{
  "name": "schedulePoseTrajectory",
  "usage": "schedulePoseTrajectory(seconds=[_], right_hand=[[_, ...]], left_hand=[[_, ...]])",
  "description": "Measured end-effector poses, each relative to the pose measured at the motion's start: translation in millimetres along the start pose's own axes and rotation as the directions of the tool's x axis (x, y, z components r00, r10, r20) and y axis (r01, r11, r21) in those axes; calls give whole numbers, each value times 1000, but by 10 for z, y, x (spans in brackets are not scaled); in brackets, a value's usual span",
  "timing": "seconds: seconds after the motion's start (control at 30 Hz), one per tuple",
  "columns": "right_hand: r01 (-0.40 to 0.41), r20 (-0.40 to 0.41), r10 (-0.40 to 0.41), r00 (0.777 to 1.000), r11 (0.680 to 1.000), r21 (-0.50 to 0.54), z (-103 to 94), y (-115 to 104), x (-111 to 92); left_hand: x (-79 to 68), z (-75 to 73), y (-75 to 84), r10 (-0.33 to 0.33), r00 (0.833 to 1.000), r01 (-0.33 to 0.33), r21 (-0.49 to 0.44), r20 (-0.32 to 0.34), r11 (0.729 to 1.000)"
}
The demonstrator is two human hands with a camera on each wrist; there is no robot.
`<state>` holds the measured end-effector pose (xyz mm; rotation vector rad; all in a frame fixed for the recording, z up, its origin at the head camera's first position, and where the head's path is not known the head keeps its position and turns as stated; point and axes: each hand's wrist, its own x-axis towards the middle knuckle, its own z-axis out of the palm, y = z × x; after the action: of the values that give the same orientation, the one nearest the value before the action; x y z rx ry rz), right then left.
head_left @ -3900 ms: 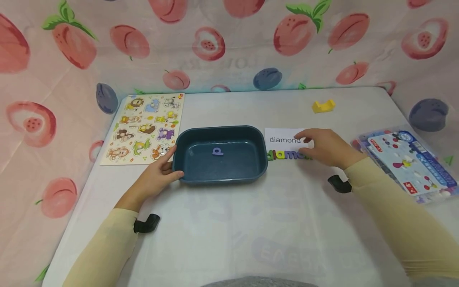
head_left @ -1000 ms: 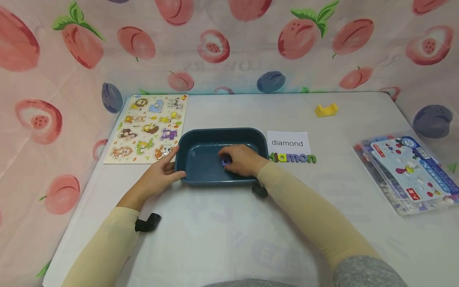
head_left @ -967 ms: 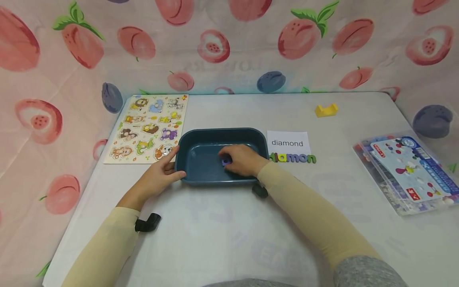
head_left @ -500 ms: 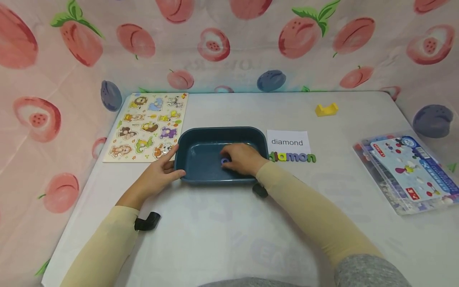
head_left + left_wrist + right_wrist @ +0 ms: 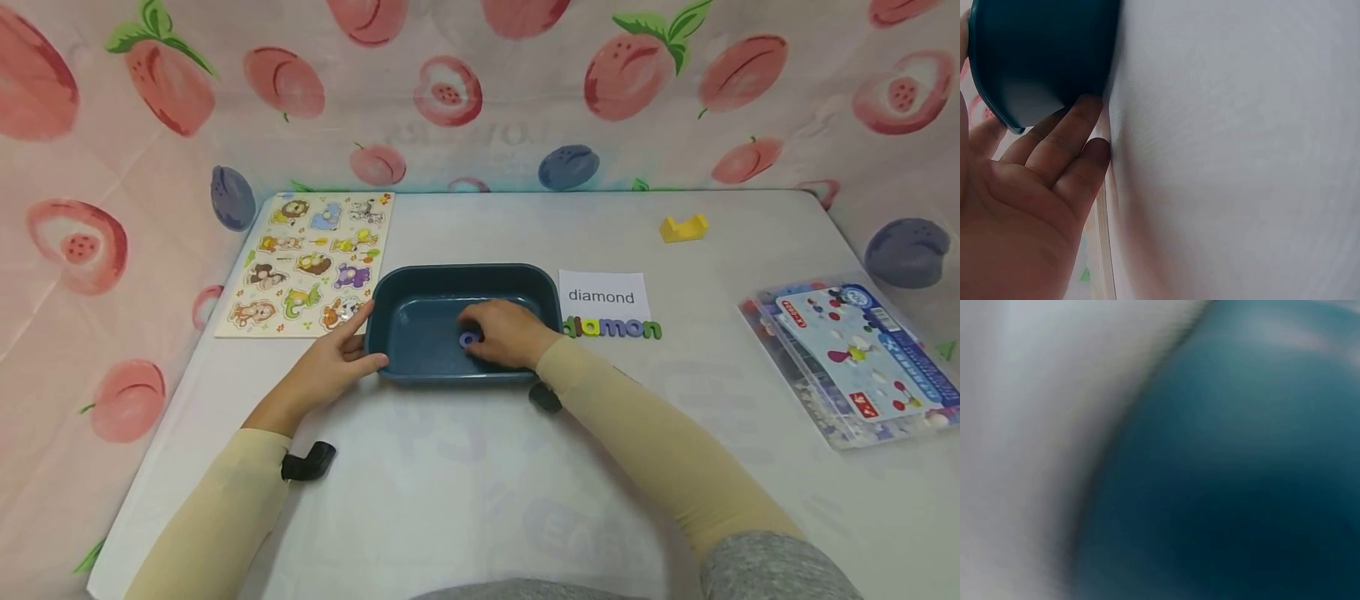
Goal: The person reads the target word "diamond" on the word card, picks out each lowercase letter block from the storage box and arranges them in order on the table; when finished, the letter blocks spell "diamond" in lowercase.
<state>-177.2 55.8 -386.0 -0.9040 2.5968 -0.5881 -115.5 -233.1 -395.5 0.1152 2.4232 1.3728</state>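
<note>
A dark teal plastic tray [image 5: 420, 367] stands on the white table. My left hand [image 5: 326, 367] grips its left end, thumb at the rim and fingers along the outer wall; the left wrist view shows those fingers [image 5: 1063, 147] against the side. Inside the tray my right hand [image 5: 506, 333] pinches a small purple toy letter [image 5: 468, 339], partly covered by the fingertips. To the right lies a row of coloured letters [image 5: 611, 328] reading "diamon", below a white card [image 5: 602, 283] printed "diamond". The right wrist view holds only the blurred tray wall [image 5: 1241, 456].
An animal puzzle board [image 5: 303, 267] lies at the back left, close to the tray. A yellow notched block [image 5: 683, 228] sits at the back right. On the right is a clear plastic case [image 5: 855, 350] with a printed label.
My right hand has gone from the end of the letter row into the tray and taken hold of the purple letter, which has turned slightly. The left hand has stayed at the tray.
</note>
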Motion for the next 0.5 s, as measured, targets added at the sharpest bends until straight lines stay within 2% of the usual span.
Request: schedulePoseTrajectory(seconds=[0.27,0.5], right_hand=[[8,27,-8,1000,1000,7,-15,-4,-2],[-25,0,25,1000,1000,9,1,12,8]], left_hand=[[4,-4,7,-1,1000,1,-6,1,1000],[2,-2,6,-16,1000,16,-2,-2,1000]])
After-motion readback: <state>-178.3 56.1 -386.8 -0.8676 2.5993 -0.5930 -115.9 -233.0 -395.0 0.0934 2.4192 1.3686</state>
